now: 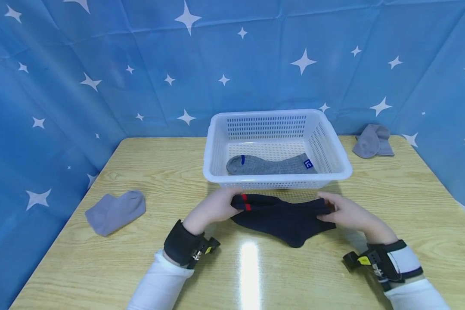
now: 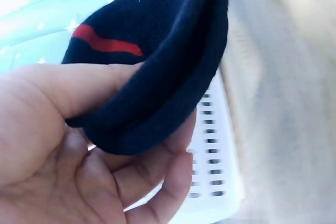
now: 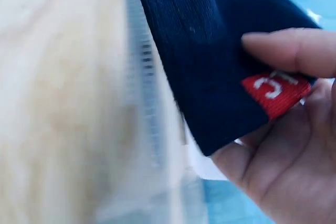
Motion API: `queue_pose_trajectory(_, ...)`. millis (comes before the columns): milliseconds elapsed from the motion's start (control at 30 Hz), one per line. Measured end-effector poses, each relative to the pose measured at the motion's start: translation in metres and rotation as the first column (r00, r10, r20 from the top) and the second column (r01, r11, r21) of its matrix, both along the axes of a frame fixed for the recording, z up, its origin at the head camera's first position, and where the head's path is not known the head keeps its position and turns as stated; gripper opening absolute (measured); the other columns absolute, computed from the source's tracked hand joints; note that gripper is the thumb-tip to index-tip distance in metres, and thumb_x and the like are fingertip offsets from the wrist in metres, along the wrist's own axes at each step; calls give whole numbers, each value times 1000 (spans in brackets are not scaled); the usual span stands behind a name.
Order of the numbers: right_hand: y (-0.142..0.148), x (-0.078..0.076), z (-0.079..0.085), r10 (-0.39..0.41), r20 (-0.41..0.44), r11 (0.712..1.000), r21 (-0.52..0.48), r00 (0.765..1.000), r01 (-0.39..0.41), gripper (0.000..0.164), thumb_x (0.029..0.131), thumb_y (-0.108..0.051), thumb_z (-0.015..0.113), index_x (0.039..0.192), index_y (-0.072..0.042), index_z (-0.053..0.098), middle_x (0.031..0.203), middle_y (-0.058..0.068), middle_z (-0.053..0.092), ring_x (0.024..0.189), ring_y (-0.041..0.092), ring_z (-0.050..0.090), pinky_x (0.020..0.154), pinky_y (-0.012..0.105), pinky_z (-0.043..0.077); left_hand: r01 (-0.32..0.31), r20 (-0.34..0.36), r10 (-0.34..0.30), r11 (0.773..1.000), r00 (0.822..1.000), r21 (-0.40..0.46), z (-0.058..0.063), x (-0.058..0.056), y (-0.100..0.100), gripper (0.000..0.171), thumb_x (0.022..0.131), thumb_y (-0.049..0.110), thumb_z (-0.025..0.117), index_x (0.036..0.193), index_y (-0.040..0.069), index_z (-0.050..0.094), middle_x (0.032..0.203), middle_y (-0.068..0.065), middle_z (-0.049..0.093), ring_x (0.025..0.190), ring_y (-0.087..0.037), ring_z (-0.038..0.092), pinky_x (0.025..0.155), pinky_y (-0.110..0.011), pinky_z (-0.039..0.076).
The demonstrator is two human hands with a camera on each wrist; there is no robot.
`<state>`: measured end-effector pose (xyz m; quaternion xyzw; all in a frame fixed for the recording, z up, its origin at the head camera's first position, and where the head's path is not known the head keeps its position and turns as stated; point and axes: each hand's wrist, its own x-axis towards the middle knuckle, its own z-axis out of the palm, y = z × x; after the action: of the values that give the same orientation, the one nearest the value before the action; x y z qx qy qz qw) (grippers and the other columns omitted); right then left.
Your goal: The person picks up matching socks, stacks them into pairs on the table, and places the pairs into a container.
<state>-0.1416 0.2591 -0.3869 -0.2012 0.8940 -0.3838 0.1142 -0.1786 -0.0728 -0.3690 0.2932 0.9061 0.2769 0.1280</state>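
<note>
A pair of dark navy socks (image 1: 284,217) is stretched sideways between both hands, just in front of the white basket. My left hand (image 1: 218,206) pinches the toe end, where red stripes show; in the left wrist view thumb and fingers close round the folded navy fabric (image 2: 157,77). The cuff end is gripped by my right hand (image 1: 345,211), its thumb lying on the cloth beside a red patch (image 3: 275,93) with white letters. The heel part sags toward the table between the hands. Grey socks (image 1: 269,165) lie inside the basket (image 1: 277,178).
The perforated white basket stands at the table's back middle. One light grey-purple sock (image 1: 116,211) lies at the table's left; another folded grey sock (image 1: 373,141) sits at the back right corner. A blue star-patterned curtain (image 1: 255,56) hangs behind the wooden table (image 1: 162,172).
</note>
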Motion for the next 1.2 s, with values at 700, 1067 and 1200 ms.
queue_pose_trajectory(700, 8, 2, 31, -128, -142, 932, -357, 982, 70, 26, 86, 12, 56, 97, -9, 47, 117, -11, 38, 101, 3, 39, 72, 15, 46, -134, -91, 165, 951, 982, 278, 41, 5, -3, 21, 81, -7, 58, 89, 10, 50, 68, 0, 40, 57, -15, 34, 59, -27, 31)
queue_pose_trajectory(1067, -7, -22, 56, -327, -203, 845, -500, 923, 190, 39, 88, 13, 53, 98, -24, 53, 101, -15, 54, 97, -6, 55, 76, 8, 46, -217, -202, 324, 880, 924, 422, 51, -23, 2, 21, 81, -13, 51, 88, 7, 48, 85, -10, 51, 64, -20, 35, 63, -31, 32)
queue_pose_trajectory(1200, -14, -33, 62, -381, -217, 828, -514, 899, 226, 37, 90, 11, 52, 97, -25, 51, 101, -16, 53, 100, -4, 52, 80, 6, 44, -205, -246, 357, 851, 901, 483, 51, -34, 4, 20, 81, -15, 51, 89, 4, 50, 92, -12, 55, 77, -23, 46, 75, -32, 41)
